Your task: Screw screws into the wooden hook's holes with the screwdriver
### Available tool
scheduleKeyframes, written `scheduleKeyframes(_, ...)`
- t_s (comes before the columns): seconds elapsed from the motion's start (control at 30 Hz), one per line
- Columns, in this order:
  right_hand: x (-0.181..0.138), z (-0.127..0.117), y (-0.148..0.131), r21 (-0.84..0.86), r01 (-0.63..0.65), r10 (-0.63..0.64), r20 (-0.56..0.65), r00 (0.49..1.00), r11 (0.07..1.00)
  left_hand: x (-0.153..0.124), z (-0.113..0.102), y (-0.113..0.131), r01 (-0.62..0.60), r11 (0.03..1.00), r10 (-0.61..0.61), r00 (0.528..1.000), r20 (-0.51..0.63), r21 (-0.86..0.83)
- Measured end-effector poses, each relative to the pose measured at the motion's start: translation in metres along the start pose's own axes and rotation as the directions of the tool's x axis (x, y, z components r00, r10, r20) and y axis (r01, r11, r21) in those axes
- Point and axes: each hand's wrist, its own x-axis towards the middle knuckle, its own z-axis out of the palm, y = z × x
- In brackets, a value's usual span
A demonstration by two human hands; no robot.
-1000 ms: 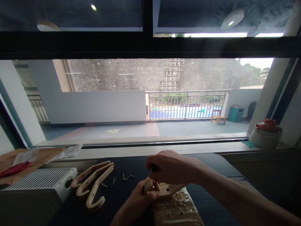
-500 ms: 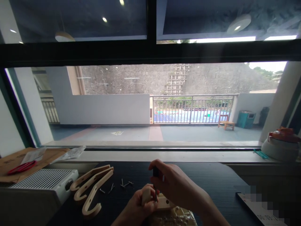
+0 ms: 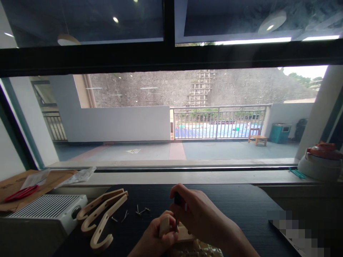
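Swung round, the right hand point(image 3: 193, 206) clamps a screwdriver point(image 3: 177, 198) over the wooden piece point(image 3: 184, 234) the left hand point(image 3: 155, 233) grips, where straight pressure should help.

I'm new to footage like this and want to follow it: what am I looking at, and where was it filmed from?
There is no machine here, only a person's two bare hands. One camera worn on the head takes every picture, looking forward and down, so a window fills the upper part.

The left hand grips a pale wooden piece. The right hand holds a tool with a black handle; its thin shaft points down toward the wood. Beneath is something shiny and wrapped, mostly cut off.

On the dark tabletop lie three wooden hooks and some small metal pieces, perhaps screws or nails.
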Motion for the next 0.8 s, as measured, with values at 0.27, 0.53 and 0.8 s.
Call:
scheduleKeyframes(0.27,-0.002,0.000,0.000,-0.004,-0.008,0.008,0.010,1.000,1.000,-0.004,0.005,0.008,-0.031,0.999,0.032,0.999,-0.029,0.027)
scheduleKeyframes(0.53,-0.002,0.001,-0.001,-0.017,-0.011,0.011,0.001,1.000,1.000,-0.003,0.004,0.010,-0.010,0.999,0.010,1.000,-0.012,0.043)
scheduleKeyframes(0.8,-0.002,0.002,0.000,-0.010,-0.012,0.012,-0.008,1.000,1.000,-0.003,0.006,0.013,-0.023,1.000,0.024,1.000,-0.019,0.018)
